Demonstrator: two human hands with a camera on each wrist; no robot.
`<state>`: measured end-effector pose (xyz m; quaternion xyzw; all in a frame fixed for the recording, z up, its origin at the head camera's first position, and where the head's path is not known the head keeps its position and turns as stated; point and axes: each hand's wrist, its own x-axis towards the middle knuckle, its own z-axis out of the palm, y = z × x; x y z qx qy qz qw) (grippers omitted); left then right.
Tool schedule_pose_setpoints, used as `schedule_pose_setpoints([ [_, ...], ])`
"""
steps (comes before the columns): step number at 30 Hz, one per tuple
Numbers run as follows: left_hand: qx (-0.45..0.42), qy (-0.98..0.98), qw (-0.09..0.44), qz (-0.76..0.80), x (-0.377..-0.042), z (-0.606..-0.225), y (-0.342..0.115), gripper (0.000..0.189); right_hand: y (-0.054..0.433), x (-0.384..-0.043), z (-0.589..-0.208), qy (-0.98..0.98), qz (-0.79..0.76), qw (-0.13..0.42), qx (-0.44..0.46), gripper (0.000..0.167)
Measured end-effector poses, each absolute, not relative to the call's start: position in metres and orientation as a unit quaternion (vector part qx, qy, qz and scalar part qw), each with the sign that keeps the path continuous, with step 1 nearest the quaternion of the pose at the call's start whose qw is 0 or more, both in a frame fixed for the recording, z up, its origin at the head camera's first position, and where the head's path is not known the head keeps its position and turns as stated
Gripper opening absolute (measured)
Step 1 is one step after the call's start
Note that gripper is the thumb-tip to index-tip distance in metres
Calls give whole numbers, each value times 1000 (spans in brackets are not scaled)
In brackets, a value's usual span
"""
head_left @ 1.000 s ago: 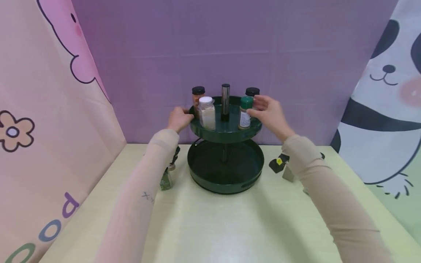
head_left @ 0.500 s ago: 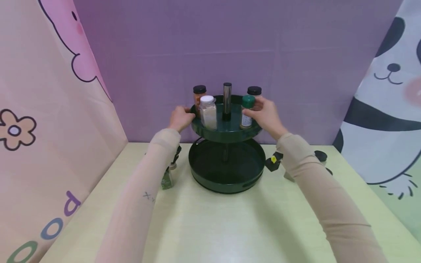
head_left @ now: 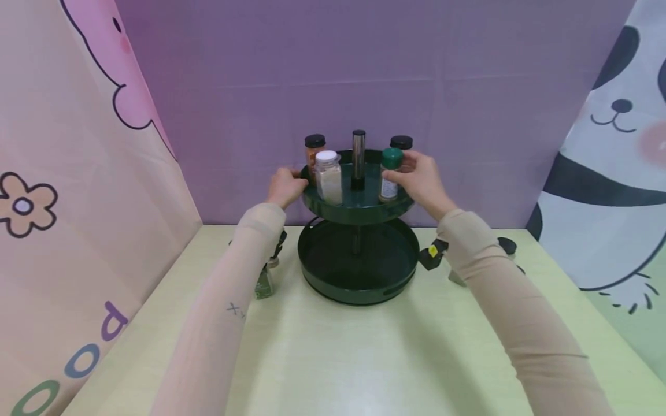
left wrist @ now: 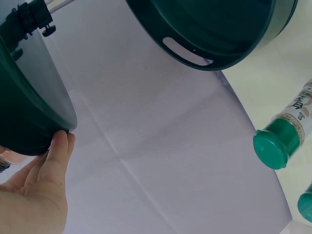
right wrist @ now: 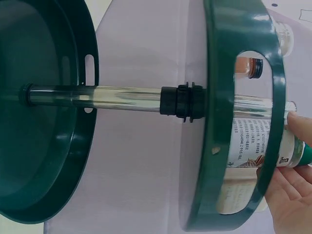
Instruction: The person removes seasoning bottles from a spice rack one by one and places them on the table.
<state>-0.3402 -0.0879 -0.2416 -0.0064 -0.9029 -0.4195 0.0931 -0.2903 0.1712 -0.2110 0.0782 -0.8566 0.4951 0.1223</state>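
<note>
A dark green two-tier round rack has an upper tray (head_left: 359,216) and a lower tray (head_left: 359,296) on a metal post (head_left: 359,156). My left hand (head_left: 285,186) holds the upper tray's left rim; in the left wrist view its fingers (left wrist: 58,156) press the tray's underside. At the tray's right side, my right hand (head_left: 424,182) grips a green-capped spice bottle (head_left: 389,188), which stands upright inside the rim. The right wrist view shows this bottle's printed label (right wrist: 248,141) through the rim's slot. A white-lidded jar (head_left: 329,184) and an orange, black-lidded jar (head_left: 314,156) stand on the left side.
Another black-lidded jar (head_left: 401,142) stands behind the right hand. On the table (head_left: 333,358), small containers lie partly hidden beside both forearms, including a green one (head_left: 263,286). Green-capped bottles (left wrist: 275,146) appear in the left wrist view. A purple backdrop (head_left: 312,69) stands behind.
My right hand has moved slightly left and its fingers have closed round the green-capped bottle. The right forearm has shifted left, uncovering a black lid on the table. The left hand keeps its hold.
</note>
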Motion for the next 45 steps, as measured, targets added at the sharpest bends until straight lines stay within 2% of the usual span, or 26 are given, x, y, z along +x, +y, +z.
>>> schedule_pose_setpoints([
  [14,-4,-902,94,-421,-340,-242,-91,36,169,-283,-195,-854,501,118,77,59],
  [28,-1,-900,93,-426,-342,-244,-92,37,180,-271,-181,-849,499,152,77,57],
  [45,7,-898,95,-429,-340,-242,-89,36,206,-244,-172,-841,510,167,64,59],
])
